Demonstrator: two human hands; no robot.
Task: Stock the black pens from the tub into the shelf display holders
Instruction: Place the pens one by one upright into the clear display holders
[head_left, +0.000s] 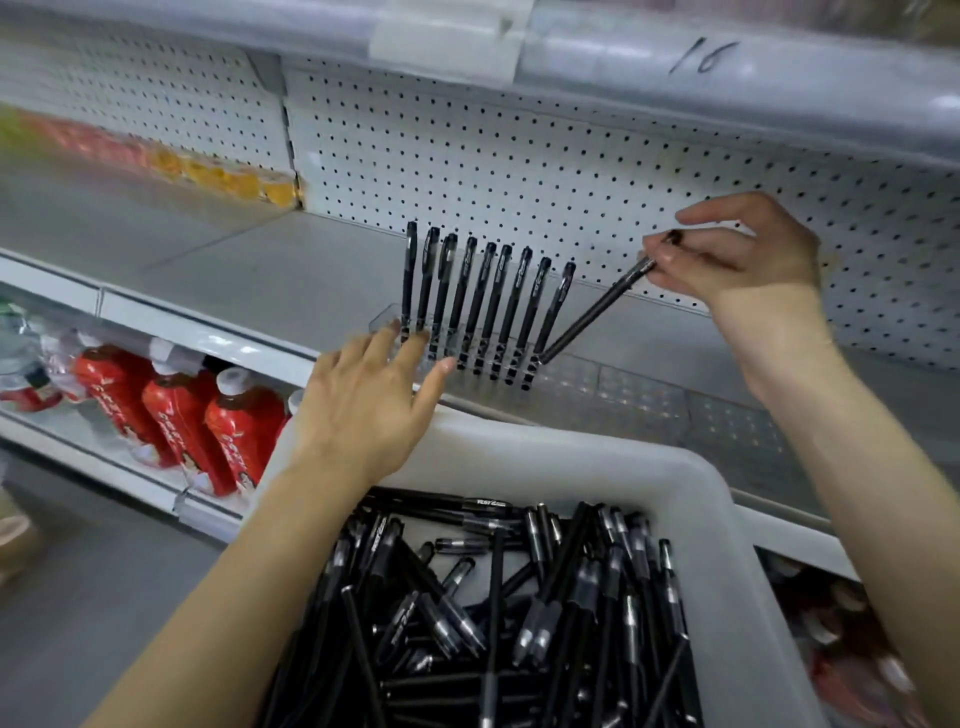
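Observation:
A grey tub (722, 525) in the foreground is filled with several loose black pens (519, 613). On the shelf behind it lies a clear display holder (613, 387) with several black pens (483, 301) standing upright in its left end. My right hand (737, 249) pinches the top of one more black pen (592, 314), which leans steeply with its lower tip at the holder beside the last standing pen. My left hand (369, 395) is spread flat, with straight fingers touching the holder's left end.
White pegboard (519, 156) backs the grey shelf (291, 265). The lower shelf holds red bottles (176, 415) at the left. An upper shelf edge (701, 78) marked "16" overhangs the work area. The holder's right stretch has no pens.

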